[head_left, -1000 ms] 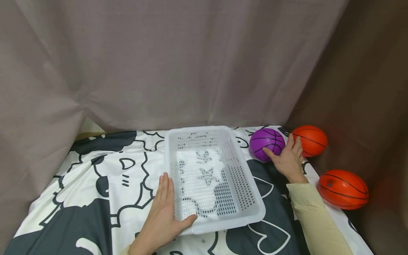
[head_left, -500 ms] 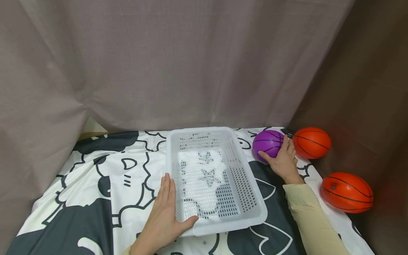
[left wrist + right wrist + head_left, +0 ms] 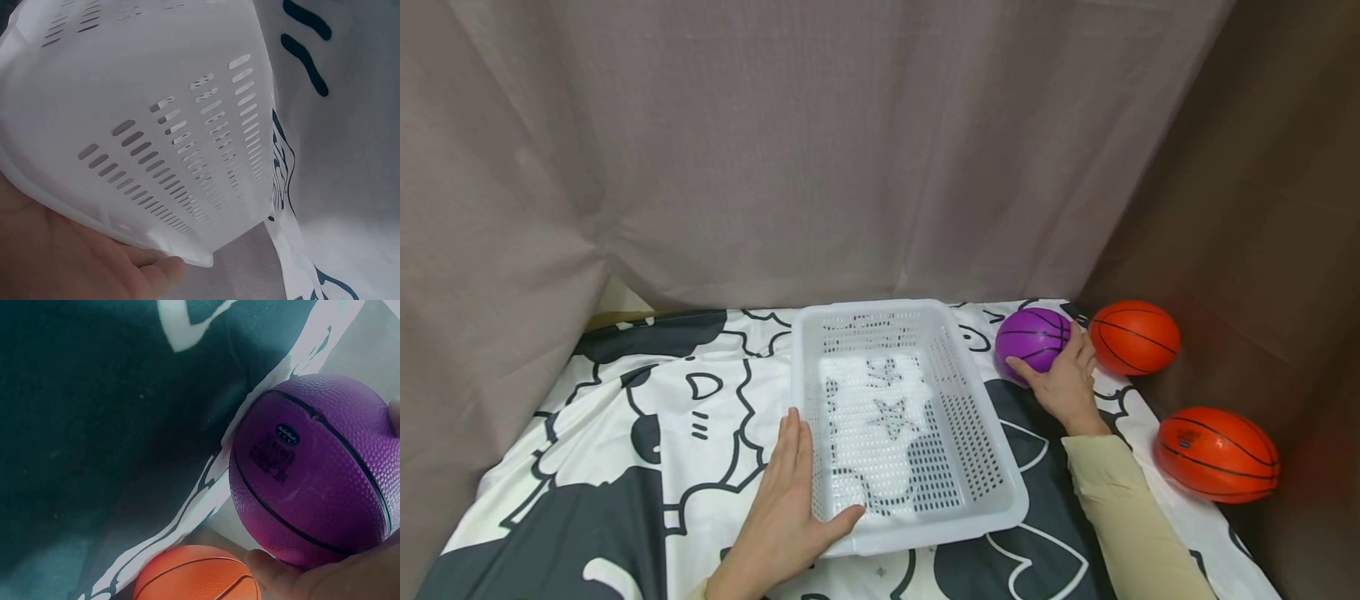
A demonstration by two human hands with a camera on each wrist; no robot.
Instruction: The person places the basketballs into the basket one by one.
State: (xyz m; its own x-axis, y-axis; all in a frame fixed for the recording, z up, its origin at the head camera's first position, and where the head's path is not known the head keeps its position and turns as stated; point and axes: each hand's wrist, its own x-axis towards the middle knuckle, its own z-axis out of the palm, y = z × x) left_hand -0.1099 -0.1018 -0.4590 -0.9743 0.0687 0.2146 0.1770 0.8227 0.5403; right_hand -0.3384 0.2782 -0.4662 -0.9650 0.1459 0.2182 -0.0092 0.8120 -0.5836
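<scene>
In the head view, my right hand (image 3: 1063,385) grips a small purple basketball (image 3: 1032,337), thumb on its near left side and fingers along its right. The right wrist view shows the purple basketball (image 3: 312,469) between the thumb and the fingers, a dark printed label on its surface. My left hand (image 3: 778,500) lies along the left side of a white plastic basket (image 3: 977,417), fingers straight and thumb spread toward its near rim. In the left wrist view, the hand (image 3: 81,262) touches the rim of this slotted basket (image 3: 125,200).
Two orange basketballs stand at the right: one (image 3: 1135,337) just behind the right hand, the other (image 3: 1216,454) nearer, by the table's right edge. A black-and-white patterned cloth (image 3: 715,442) covers the surface. Grey-brown curtains (image 3: 850,150) hang behind and to the right.
My right hand has moved left, off the edge of the farther orange basketball, and its fingers have closed in on the purple one. The left hand stays at the basket; the view has shifted slightly.
</scene>
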